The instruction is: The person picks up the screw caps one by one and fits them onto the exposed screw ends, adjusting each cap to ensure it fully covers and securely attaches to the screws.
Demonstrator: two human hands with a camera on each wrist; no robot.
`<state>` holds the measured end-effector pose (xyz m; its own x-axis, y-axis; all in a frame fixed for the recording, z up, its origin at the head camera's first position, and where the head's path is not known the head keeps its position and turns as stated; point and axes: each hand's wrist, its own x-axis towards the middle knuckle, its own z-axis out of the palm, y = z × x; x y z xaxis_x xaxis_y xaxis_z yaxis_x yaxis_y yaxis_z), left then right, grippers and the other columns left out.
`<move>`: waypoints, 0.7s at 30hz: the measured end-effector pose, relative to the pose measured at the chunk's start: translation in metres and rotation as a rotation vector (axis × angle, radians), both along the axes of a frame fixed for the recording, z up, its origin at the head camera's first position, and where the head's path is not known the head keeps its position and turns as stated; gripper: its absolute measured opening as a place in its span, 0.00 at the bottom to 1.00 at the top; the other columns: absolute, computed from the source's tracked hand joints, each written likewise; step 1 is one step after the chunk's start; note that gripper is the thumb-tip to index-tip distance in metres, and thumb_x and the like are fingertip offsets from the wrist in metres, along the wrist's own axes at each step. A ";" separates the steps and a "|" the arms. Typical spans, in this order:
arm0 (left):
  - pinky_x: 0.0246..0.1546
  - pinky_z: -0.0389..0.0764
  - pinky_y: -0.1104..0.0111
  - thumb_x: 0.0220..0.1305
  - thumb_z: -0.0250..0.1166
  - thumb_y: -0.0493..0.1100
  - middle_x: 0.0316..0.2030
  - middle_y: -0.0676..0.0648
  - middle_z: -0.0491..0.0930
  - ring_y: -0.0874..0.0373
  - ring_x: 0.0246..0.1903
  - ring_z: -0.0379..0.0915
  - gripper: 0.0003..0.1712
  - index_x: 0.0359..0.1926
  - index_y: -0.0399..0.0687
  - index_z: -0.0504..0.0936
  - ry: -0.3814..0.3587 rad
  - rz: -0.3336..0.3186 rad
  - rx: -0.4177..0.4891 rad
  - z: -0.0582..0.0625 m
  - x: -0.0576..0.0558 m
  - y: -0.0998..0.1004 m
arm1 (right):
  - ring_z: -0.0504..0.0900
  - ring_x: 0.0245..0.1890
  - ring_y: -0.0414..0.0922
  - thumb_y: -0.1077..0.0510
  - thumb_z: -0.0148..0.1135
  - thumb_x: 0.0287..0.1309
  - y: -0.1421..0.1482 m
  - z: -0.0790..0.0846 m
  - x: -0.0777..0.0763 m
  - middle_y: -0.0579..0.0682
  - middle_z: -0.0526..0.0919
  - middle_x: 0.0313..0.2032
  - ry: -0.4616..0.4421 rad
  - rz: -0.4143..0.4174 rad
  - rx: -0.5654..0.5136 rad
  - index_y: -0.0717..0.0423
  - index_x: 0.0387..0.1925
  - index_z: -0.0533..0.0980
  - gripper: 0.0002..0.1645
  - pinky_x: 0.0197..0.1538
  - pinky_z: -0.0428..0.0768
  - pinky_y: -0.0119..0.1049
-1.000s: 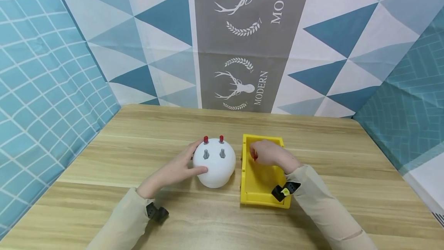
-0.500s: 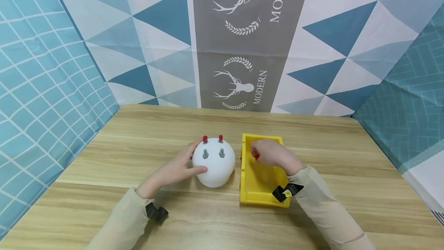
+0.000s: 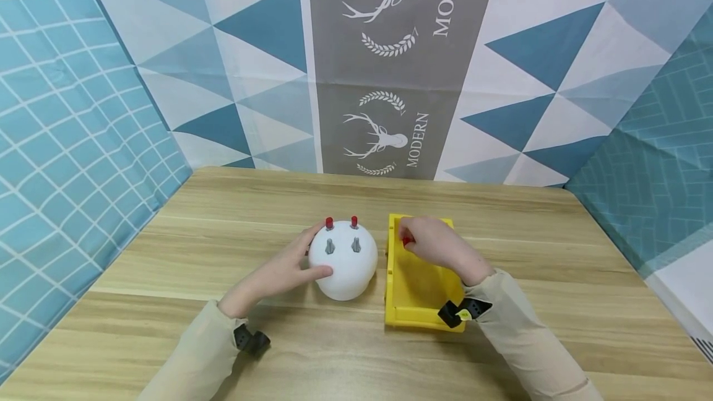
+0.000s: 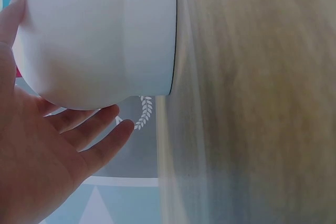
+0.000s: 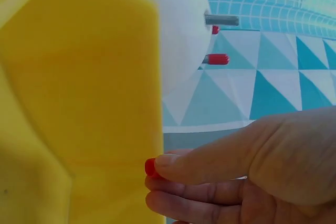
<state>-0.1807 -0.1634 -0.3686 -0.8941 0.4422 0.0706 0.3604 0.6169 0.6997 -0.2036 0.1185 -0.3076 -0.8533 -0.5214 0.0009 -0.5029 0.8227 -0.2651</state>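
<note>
A white rounded body (image 3: 343,274) stands on the table, its top bearing two bare metal stems (image 3: 330,246) and two more stems tipped with red caps (image 3: 354,221). My left hand (image 3: 284,274) holds it from the left, thumb on the near side, fingers spread along the far side. In the left wrist view, the fingertips (image 4: 109,111) touch its smooth white wall (image 4: 94,35). Between thumb and forefinger, my right hand (image 3: 437,243) pinches a small red cap (image 5: 151,167), over the far end of a yellow bin (image 3: 423,293).
The bin's left wall (image 3: 392,277) rises close beside the white body. Both stand on a wood-grain table (image 3: 267,203). A patterned cloth backdrop (image 3: 267,98) hangs behind the table's far edge. Black cameras (image 3: 253,342) are strapped to both wrists.
My right hand, pinching the red cap, has shifted slightly up toward the bin's far end. The left hand stays on the white body, which has not visibly moved.
</note>
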 end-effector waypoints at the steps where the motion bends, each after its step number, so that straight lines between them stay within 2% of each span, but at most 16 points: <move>1: 0.60 0.61 0.48 0.51 0.64 0.62 0.68 0.43 0.51 0.45 0.65 0.52 0.55 0.70 0.47 0.45 0.000 0.001 0.001 0.000 0.000 0.000 | 0.70 0.26 0.42 0.66 0.60 0.52 -0.001 0.001 0.001 0.46 0.75 0.25 0.006 -0.002 -0.005 0.57 0.32 0.75 0.05 0.31 0.71 0.32; 9: 0.60 0.60 0.47 0.51 0.64 0.63 0.68 0.43 0.50 0.45 0.66 0.50 0.55 0.70 0.47 0.45 0.007 0.000 -0.005 -0.001 -0.001 -0.001 | 0.71 0.26 0.42 0.62 0.62 0.53 -0.009 0.009 0.006 0.45 0.76 0.26 0.034 -0.028 -0.053 0.54 0.33 0.76 0.05 0.33 0.74 0.32; 14: 0.60 0.60 0.47 0.51 0.63 0.63 0.68 0.43 0.51 0.45 0.65 0.51 0.55 0.70 0.47 0.45 0.013 -0.004 -0.002 -0.001 -0.002 -0.001 | 0.71 0.26 0.42 0.62 0.62 0.53 -0.011 0.013 0.010 0.44 0.77 0.25 0.086 -0.010 -0.106 0.53 0.32 0.76 0.04 0.33 0.75 0.32; 21: 0.60 0.61 0.48 0.51 0.63 0.64 0.68 0.43 0.51 0.46 0.65 0.52 0.55 0.70 0.47 0.45 0.010 0.001 -0.007 -0.002 -0.001 -0.001 | 0.73 0.27 0.41 0.63 0.60 0.54 -0.016 0.017 0.016 0.45 0.78 0.27 0.099 -0.002 -0.157 0.53 0.32 0.76 0.03 0.34 0.76 0.32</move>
